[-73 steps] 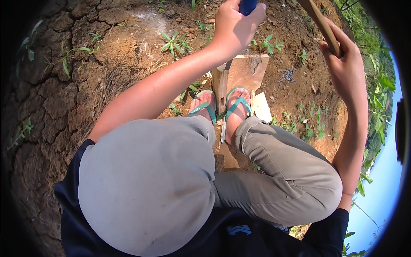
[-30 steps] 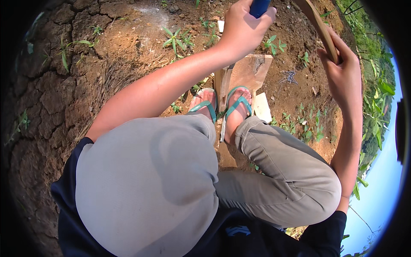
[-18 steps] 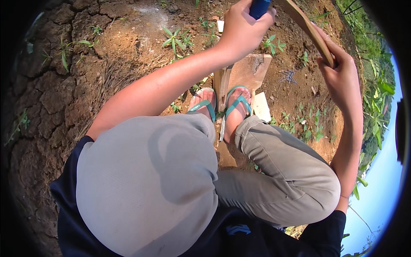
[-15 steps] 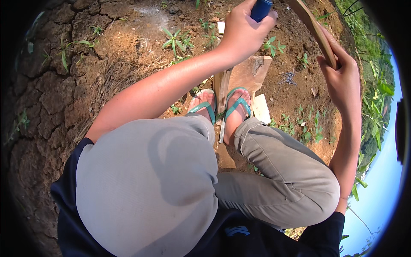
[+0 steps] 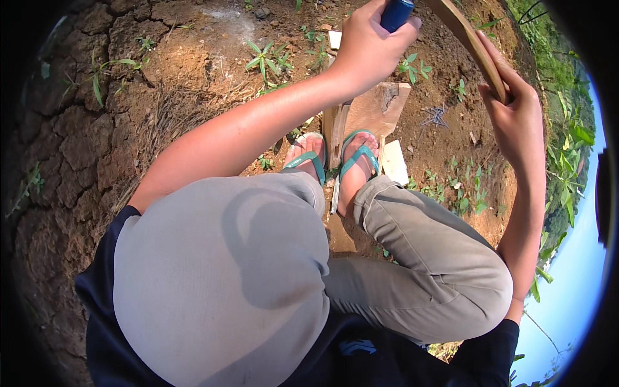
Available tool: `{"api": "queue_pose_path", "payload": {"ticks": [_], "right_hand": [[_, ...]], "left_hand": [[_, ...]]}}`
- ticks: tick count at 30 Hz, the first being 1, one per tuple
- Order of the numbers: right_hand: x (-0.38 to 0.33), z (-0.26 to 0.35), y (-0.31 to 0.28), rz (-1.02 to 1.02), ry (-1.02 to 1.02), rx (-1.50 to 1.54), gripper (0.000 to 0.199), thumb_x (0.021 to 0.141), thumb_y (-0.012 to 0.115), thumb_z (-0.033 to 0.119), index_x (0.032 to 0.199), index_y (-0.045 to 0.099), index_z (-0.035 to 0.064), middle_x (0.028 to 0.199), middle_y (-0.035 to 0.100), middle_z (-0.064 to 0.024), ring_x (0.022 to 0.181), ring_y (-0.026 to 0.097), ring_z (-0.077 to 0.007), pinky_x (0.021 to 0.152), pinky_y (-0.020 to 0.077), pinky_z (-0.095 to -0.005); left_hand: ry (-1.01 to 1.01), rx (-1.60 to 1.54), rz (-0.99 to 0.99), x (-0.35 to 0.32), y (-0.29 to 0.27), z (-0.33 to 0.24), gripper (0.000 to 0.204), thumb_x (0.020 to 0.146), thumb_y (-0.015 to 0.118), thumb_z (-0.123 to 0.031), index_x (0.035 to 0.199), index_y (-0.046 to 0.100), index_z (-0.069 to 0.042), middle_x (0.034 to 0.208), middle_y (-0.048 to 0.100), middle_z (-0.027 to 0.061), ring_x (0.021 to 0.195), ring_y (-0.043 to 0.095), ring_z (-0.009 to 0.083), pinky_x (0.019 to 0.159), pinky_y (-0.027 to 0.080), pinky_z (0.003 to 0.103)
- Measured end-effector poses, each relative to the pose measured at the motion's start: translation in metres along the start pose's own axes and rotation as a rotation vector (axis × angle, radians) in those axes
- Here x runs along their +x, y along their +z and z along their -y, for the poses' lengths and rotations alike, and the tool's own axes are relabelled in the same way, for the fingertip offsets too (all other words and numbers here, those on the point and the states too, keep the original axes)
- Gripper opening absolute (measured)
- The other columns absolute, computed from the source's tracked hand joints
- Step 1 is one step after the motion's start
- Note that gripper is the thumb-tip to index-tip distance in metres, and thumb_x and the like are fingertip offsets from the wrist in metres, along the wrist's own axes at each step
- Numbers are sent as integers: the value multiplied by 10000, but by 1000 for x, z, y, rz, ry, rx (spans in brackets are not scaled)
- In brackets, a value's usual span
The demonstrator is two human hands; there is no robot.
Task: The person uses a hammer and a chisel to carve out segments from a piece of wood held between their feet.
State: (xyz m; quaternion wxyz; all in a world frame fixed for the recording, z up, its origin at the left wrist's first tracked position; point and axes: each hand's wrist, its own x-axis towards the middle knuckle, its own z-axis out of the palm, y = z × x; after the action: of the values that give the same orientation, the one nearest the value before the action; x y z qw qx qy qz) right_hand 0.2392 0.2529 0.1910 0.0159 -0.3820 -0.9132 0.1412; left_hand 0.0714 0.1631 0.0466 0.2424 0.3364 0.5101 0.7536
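Left grip point(image 5: 380, 45): fingers wrapped round a blue handle point(image 5: 396, 15), thumb lying along it. The hand hides the lower part, so can't tell what tool it belongs to. Pos.: near upper edge of view, approx. centre, held up above the ground point(image 5: 193, 84).

Right grip point(image 5: 512, 106): pinching the near end of a curved wooden stick point(image 5: 474, 45) btwn thumb & fingers. Stick slants up & left and runs out past the upper edge (far end not in view, so no telling what's on it). The two hands are well apart; whether stick & blue handle meet can't be seen.

Below, btwn the hands: a wooden board point(image 5: 377, 106) on the soil, w/ a dark rough patch near its top R corner and a narrow wood strip point(image 5: 335, 129) along its L side. Right sandal point(image 5: 369, 157), green, overlaps the board's near end; left sandal point(image 5: 314, 163), same colour, is just L of the strip. Pale offcut point(image 5: 394, 161) just R of the right foot. Small heap of nails point(image 5: 435, 117) on soil, R of the board. Weeds point(image 5: 262, 61) etc. dotted about. Person squats, knees bent, greyish trousers point(image 5: 219, 277), black shirt point(image 5: 309, 364).
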Motion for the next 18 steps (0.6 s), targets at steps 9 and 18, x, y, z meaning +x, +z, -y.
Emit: {"api": "queue_pose_path", "payload": {"ticks": [9, 18], "right_hand": [[9, -16, -4, -50, -14, -36, 554, 973, 658, 88, 1505, 544, 194, 1294, 697, -72, 1003, 634, -97, 875, 516, -283], [8, -12, -1, -48, -39, -63, 527, 981, 657, 93, 1488, 571, 210, 1152, 737, -74, 879, 598, -67, 801, 504, -252]], "left_hand": [[-35, 4, -31, 6, -1, 3, 143, 964, 666, -135, 886, 582, -49, 694, 499, -40, 650, 446, 64, 574, 380, 294], [40, 41, -52, 2, -3, 9, 126, 960, 664, -113, 908, 596, -21, 723, 539, -37, 673, 469, 70, 591, 402, 296]]}}
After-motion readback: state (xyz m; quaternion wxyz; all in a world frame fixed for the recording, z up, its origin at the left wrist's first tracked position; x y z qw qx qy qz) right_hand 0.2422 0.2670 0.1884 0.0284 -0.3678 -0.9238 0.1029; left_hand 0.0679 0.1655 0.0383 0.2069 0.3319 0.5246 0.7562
